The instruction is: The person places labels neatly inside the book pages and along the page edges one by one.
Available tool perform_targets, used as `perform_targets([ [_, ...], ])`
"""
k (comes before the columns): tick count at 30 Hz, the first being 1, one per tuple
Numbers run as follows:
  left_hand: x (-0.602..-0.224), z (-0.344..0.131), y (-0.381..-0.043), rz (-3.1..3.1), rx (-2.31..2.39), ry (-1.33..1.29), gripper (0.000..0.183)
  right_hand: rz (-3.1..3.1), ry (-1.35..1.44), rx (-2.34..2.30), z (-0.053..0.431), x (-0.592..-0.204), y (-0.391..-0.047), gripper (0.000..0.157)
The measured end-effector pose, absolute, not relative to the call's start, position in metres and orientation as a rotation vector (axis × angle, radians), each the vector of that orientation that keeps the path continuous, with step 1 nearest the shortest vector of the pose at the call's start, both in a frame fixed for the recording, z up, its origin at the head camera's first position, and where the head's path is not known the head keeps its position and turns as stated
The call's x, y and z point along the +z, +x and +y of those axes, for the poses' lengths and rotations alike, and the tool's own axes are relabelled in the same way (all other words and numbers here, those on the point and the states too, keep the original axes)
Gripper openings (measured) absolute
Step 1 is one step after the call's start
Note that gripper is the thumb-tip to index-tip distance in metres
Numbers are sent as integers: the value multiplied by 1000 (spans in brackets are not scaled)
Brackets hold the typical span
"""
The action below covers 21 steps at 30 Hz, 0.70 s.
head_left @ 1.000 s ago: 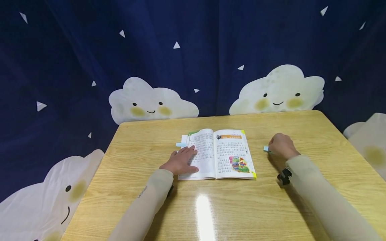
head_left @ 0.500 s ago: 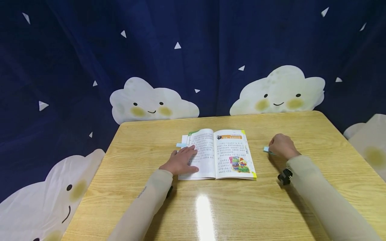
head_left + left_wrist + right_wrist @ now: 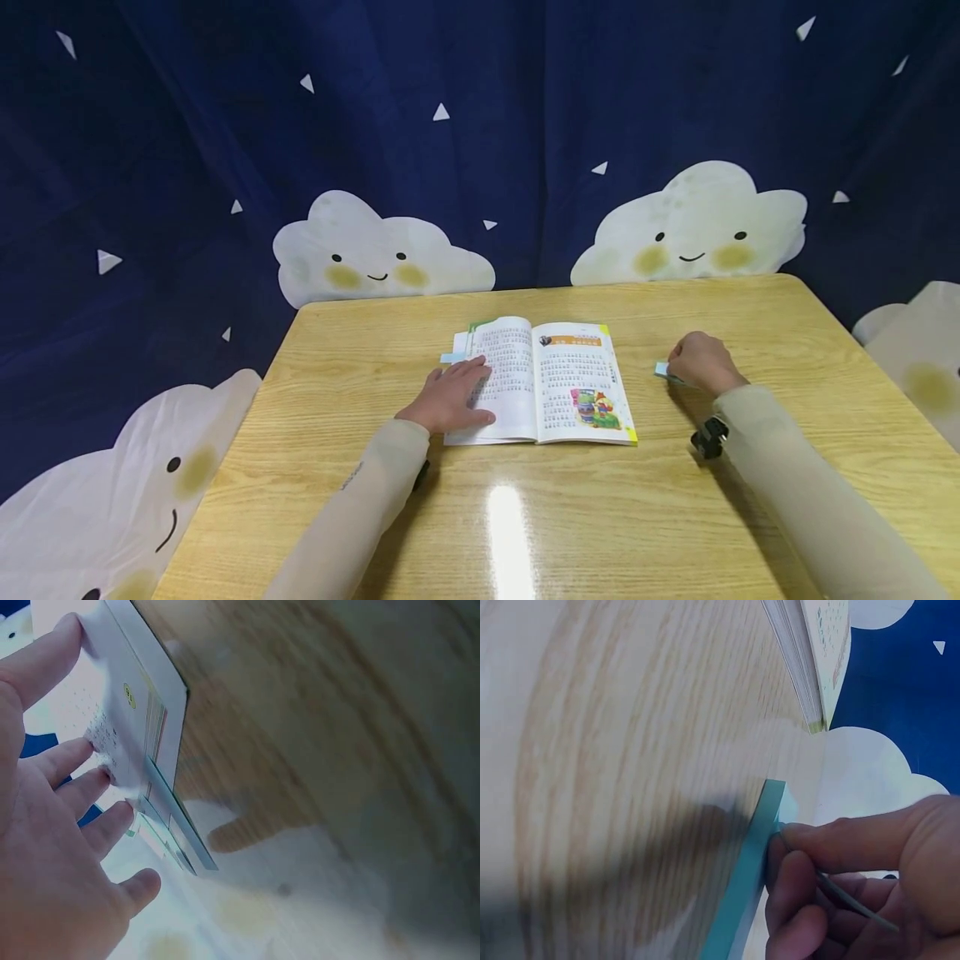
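Note:
An open book with printed text lies on the table, a colourful picture low on its right page. My left hand rests on the left page with fingers spread; the left wrist view shows its fingertips at the paper. Pale blue tabs stick out past the book's left edge. To the right of the book, my right hand is at a small teal pad of sticky notes. Its thumb and curled fingers pinch a thin sheet at the pad, most of it hidden in the hand.
The wooden table ends at the back against a dark blue curtain printed with smiling clouds. A bright light reflection lies on the tabletop in front of the book. Black devices are worn at the wrists.
Almost nothing differs. The left page's upper edge has lifted slightly and the left hand has shifted a little. The right hand stays in place at the sticky notes.

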<state>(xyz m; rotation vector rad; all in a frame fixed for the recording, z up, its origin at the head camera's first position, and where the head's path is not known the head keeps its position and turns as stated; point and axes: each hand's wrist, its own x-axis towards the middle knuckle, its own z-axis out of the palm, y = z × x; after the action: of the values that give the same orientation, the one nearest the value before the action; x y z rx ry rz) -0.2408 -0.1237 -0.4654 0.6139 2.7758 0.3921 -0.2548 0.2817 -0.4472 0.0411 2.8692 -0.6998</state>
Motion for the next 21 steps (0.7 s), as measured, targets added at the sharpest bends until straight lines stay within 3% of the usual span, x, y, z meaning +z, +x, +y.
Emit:
perform_targets([
  [8, -461, -120, -239, 2791, 393, 645, 79, 2867, 8, -746, 285, -448, -249, 17],
  [21, -462, -123, -240, 2789, 436, 668, 79, 2816, -22, -944, 265, -443, -252, 24],
])
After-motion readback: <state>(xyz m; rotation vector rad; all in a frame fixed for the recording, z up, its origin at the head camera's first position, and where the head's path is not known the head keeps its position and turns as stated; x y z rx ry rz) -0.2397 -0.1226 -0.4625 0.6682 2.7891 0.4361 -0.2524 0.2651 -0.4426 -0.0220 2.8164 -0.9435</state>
